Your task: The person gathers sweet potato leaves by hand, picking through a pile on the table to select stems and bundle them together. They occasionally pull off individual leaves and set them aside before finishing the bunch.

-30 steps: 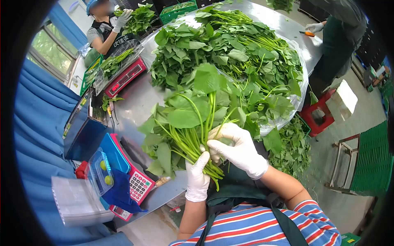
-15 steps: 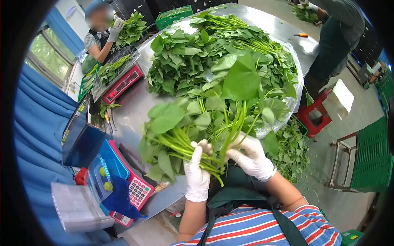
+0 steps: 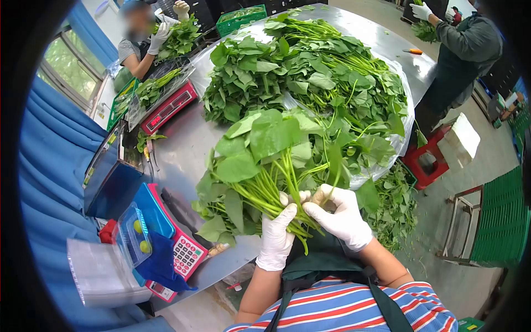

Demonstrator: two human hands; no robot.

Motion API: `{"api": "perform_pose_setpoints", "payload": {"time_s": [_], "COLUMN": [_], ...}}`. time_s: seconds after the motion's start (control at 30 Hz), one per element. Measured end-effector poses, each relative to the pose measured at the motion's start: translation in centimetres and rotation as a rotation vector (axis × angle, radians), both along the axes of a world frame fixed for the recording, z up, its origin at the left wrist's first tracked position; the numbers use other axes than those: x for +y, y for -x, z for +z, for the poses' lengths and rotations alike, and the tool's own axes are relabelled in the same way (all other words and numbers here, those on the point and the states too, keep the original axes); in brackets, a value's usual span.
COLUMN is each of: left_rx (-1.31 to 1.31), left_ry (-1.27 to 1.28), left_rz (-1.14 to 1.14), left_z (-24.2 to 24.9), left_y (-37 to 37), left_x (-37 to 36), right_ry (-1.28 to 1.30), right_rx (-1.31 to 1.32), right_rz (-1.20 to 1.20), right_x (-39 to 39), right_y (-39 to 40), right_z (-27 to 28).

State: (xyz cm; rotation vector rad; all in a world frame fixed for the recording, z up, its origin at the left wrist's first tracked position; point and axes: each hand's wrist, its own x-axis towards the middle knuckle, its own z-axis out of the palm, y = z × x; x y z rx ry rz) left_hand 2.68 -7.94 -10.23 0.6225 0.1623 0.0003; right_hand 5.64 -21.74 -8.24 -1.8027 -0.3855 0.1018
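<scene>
Head view: both gloved hands' grip, left hand [image 3: 278, 237] and right hand [image 3: 339, 216], clamped on greens bunch [image 3: 265, 160] at table edge [image 3: 232, 263].

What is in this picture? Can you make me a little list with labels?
left hand: white glove, grips the bunch by its stems
right hand: white glove, also on the stems
bunch: leafy greens, held above the table
pile: more greens heaped on the table
scale: red and blue, left of the hands
bags: clear stack, near the scale
others: two gloved people across the table hold greens
</scene>
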Motion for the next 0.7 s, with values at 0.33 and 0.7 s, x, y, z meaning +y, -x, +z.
{"api": "perform_pose_setpoints", "payload": {"time_s": [0.33, 0.7], "left_rx": [0.026, -0.083], "left_ry": [-0.484, -0.255], "left_rz": [0.151, 0.331], "left_z": [0.1, -0.1], "left_y": [0.3, -2.7], "left_x": [-0.4, 1.1], "right_ry": [-0.079, -0.845], "right_rx": [-0.211, 0.499], "right_rz": [-0.08, 0.275], "right_x": [0.7, 1.9], "right_y": [-0.6, 2.2], "right_z": [1.8, -2.6]}}
